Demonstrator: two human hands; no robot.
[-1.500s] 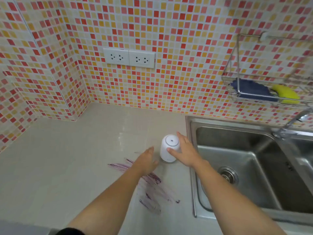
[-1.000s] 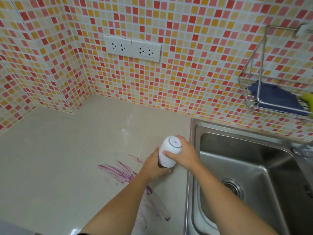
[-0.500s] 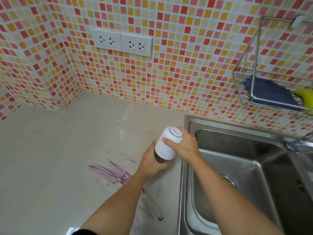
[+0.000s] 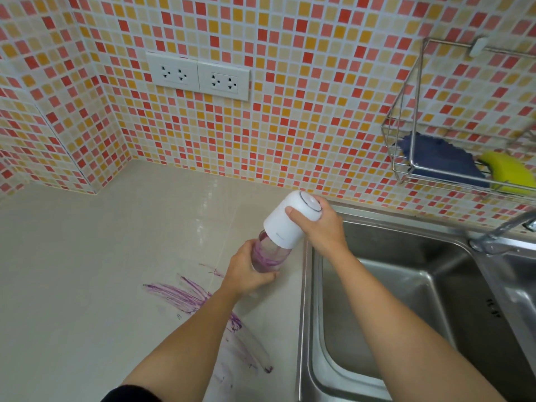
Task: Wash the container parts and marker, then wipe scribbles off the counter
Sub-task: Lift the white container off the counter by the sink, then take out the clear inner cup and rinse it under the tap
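Container held in both hands above the bench, beside the sink.

The right hand [image 4: 320, 227] was closed around the white cap [image 4: 290, 220]; the left hand [image 4: 246, 271] was wrapped around the clear, purple-stained body [image 4: 265, 255] just below it. The container's long axis tilted, cap end up and away from the left hand towards the sink [image 4: 406, 271]. It appeared light and rigid, its smooth plastic probably slippery when wet; gripping each part around its girth suited separating them. Purple scribbles [image 4: 185, 297] lay on the bench [image 4: 87, 271] beneath the left forearm.
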